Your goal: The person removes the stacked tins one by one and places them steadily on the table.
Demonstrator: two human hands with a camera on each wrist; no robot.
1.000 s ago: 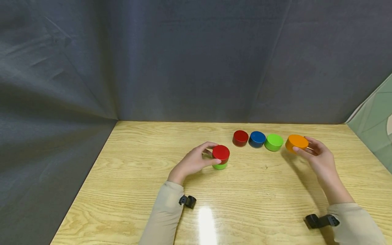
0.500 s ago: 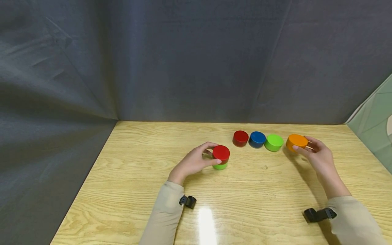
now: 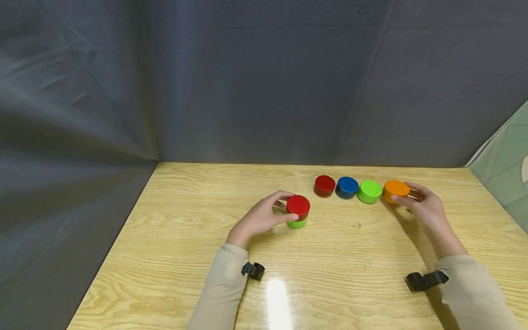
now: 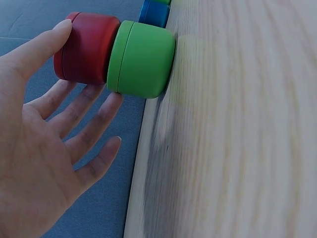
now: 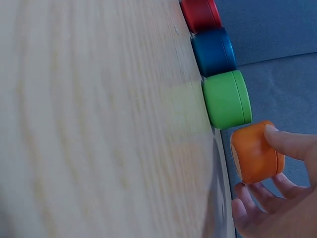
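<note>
A dark curtain (image 3: 264,82) stands behind the wooden table (image 3: 350,275). The left hand (image 3: 261,220) pinches a red container (image 3: 298,205) atop a lower green container (image 3: 297,224); the right hand (image 3: 430,210) grips an orange container (image 3: 397,189) beside a row: bright-green container (image 3: 370,189), blue container (image 3: 347,186), dark-red container (image 3: 324,185). Only the right wrist view plainly shows the orange base off the table

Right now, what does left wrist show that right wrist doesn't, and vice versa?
Left wrist only: left grip pinching the upper red piece, with the lower green piece beneath it.
Right wrist only: right grip pinching the orange piece off the table, plus the row's red piece.
Both: the row's blue piece, the row's green piece (just an edge in left wrist), the table and dark cloth.
</note>
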